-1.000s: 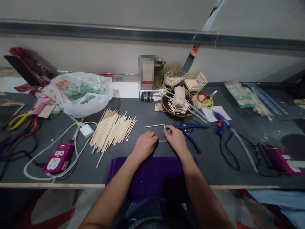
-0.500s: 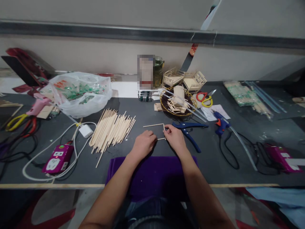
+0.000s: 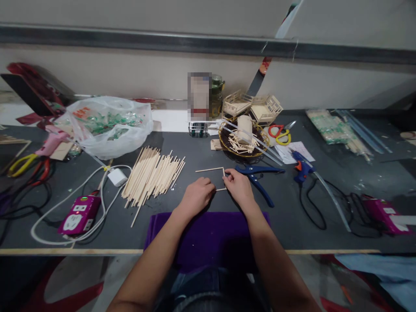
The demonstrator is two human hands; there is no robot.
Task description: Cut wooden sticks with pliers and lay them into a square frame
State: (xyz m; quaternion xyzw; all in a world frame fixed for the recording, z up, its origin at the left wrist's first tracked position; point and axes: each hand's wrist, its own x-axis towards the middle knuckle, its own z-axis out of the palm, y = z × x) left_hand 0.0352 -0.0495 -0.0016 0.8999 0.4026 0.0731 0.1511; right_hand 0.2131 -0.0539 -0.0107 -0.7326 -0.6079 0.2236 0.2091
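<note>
A small open frame of thin wooden sticks [image 3: 211, 170] lies on the dark table [image 3: 195, 158] in front of me. My left hand [image 3: 196, 198] is curled closed over the frame's near left part. At the frame's right side my right hand [image 3: 238, 189] pinches the sticks with its fingertips. A loose pile of several wooden sticks [image 3: 152, 174] lies just left of my hands. Blue pliers [image 3: 258, 180] rest right beside my right hand.
A purple cloth [image 3: 208, 236] covers the near table edge. A blue glue gun [image 3: 302, 169] with a black cord lies at right. A basket of stick scraps [image 3: 243, 141], scissors [image 3: 281, 133], small stick models [image 3: 251, 107], a plastic bag [image 3: 108, 125] and a magenta power strip [image 3: 79, 214] surround the work spot.
Both hands stay on the stick frame with only slight finger shifts. The view has nudged a little; nothing else has moved.
</note>
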